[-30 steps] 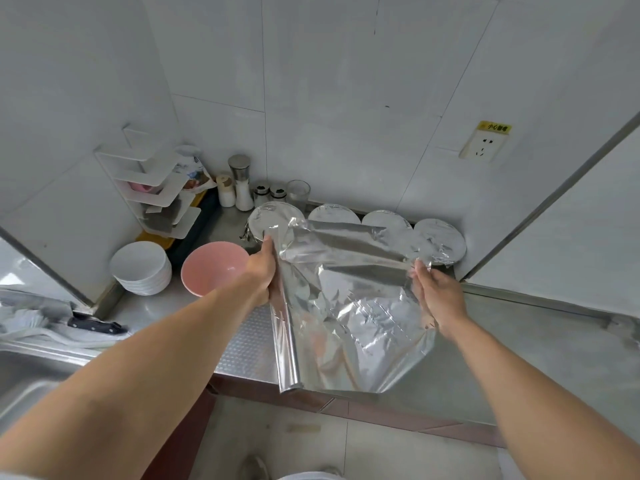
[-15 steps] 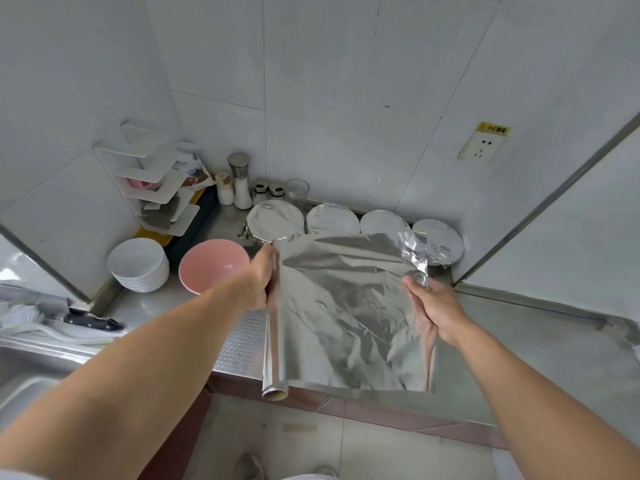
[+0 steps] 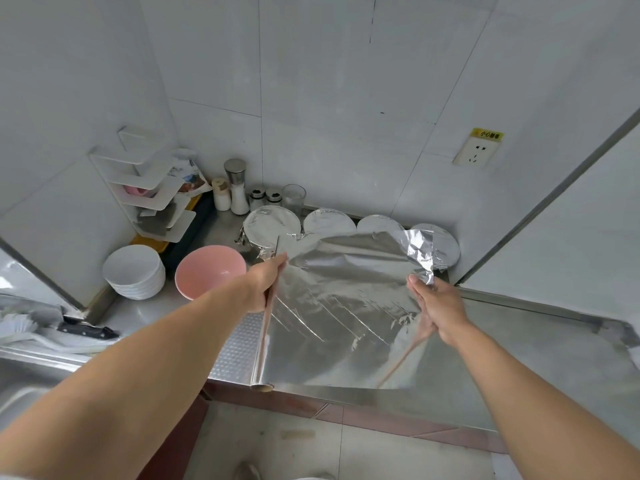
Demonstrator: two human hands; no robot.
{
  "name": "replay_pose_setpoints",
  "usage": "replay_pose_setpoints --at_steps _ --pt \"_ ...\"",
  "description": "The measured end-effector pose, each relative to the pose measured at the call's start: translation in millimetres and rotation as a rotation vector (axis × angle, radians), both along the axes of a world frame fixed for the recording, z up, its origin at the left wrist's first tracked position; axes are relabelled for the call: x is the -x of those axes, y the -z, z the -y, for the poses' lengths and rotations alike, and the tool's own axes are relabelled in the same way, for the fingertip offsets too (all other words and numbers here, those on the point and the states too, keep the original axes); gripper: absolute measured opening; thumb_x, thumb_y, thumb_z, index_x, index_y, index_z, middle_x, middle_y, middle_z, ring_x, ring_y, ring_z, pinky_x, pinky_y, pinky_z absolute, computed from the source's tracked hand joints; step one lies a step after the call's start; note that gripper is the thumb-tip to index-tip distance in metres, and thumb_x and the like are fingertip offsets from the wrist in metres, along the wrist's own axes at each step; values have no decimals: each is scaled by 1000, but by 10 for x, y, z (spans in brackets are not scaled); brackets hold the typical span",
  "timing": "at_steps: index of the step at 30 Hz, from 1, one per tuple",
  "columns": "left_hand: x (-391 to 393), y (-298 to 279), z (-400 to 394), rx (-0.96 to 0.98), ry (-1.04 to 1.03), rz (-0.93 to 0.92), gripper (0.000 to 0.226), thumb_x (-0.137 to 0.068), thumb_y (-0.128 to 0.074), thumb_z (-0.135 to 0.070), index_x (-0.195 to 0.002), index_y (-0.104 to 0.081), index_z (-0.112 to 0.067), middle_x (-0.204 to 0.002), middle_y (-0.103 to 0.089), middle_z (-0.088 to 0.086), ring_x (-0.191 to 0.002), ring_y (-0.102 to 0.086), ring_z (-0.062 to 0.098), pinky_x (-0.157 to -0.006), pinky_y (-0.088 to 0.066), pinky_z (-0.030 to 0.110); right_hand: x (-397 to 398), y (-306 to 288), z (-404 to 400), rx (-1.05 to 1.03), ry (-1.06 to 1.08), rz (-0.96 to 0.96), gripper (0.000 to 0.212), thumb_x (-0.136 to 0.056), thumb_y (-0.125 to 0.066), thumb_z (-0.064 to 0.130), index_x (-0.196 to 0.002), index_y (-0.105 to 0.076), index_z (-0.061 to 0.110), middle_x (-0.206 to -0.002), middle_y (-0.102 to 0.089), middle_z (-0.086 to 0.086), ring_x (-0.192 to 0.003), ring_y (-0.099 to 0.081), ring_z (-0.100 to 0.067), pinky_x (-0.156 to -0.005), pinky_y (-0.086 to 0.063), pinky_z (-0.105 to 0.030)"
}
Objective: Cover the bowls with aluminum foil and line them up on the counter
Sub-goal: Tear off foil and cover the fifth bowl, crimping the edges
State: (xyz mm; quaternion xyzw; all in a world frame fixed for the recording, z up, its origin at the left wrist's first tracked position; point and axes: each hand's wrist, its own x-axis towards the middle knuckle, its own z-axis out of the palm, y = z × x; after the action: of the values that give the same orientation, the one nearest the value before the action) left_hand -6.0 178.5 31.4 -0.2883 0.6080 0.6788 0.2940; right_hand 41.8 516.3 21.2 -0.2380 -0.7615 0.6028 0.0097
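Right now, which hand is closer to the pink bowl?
Left. The left hand grips the foil roll just right of the pink bowl; the right hand is across the sheet.

Two bare forearms reach into the frame from below, uncovered from elbow to wrist, with no watch, ring, bracelet or glove visible on the left hand [image 3: 261, 285] or the right hand [image 3: 438, 308]. A sliver of white fabric, possibly a sleeve [image 3: 14, 477], shows at the bottom left corner beside the left upper arm. A pale shoe toe [image 3: 246, 472] shows at the frame's bottom edge; its details are too blurred to tell.
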Motion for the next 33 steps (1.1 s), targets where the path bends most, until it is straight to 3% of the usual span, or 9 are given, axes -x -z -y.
replay_pose_setpoints --at_steps 3,7,12,14,17,19,22,26,33 --pt "36 0 -15 1 -14 -3 53 -98 -56 -59 -102 -75 -10 -84 -78 9 -70 -74 26 -71 -61 36 25 24 -24 4 14 -5 19 -91 -75 35 -101 -73 20 -99 -78 7 -95 -73 -6 -92 -54 -28" --pt "31 -26 -31 -45 -18 3 54 -102 -49 -54 -78 -72 -11 -73 -75 8 -66 -72 25 -72 -59 34 26 -1 -19 32 36 -14 13 -92 -74 32 -98 -73 20 -100 -77 4 -95 -73 -8 -91 -53 -27" --pt "38 -94 -70 20 -66 -46 42 -100 -56 -47 -112 -72 -10 -82 -75 8 -72 -71 26 -67 -55 32 -1 -37 -7 33 59 -35 15 -93 -73 30 -104 -73 19 -96 -76 7 -89 -72 1 -89 -53 -24" --pt "35 -117 -104 25 -87 -63 44 -102 -55 -49 -112 -72 -10 -89 -76 8 -75 -72 25 -65 -56 31 2 -39 -3 20 70 -26 13 -92 -74 33 -98 -73 22 -96 -77 7 -94 -72 -4 -90 -53 -27" --pt "53 -101 -126 -4 -133 -91 44 -105 -50 -50 -99 -71 -11 -66 -73 1 -58 -68 19 -55 -54 27 25 -23 -16 22 80 -35 15 -89 -77 36 -91 -76 20 -95 -79 4 -98 -74 -12 -93 -56 -35" --pt "72 -103 -120 -11 -188 -105 46 -106 -48 -50 -93 -68 -11 -64 -68 0 -54 -63 16 -50 -51 25 26 -44 -11 51 115 -37 16 -88 -78 34 -87 -77 18 -94 -79 2 -96 -75 -20 -74 -59 -33" --pt "93 -106 -113 -14 -240 -111 48 -107 -45 -50 -97 -65 -7 -70 -64 4 -54 -60 16 -42 -49 21 -14 -133 22 78 144 -14 28 -88 -78 37 -89 -70 10 -97 -79 3 -82 -70 -21 -38 -36 -20" --pt "57 -113 -132 -17 -278 -112 47 -108 -45 -48 -92 -62 -7 -68 -62 5 -53 -58 17 -38 -48 20 -49 -219 65 182 126 11 26 -94 -73 29 -90 -48 20 -111 -75 1 -100 -72 -13 -34 -34 -15" --pt "75 -133 -77 -155 -434 -54 54 -107 -42 -52 -92 -57 -2 -69 -57 10 -46 -55 20 -44 -53 27 -22 -184 -2 200 133 5 21 -93 -74 21 -86 -56 12 -103 -77 -2 -99 -75 -15 -42 -48 -17"
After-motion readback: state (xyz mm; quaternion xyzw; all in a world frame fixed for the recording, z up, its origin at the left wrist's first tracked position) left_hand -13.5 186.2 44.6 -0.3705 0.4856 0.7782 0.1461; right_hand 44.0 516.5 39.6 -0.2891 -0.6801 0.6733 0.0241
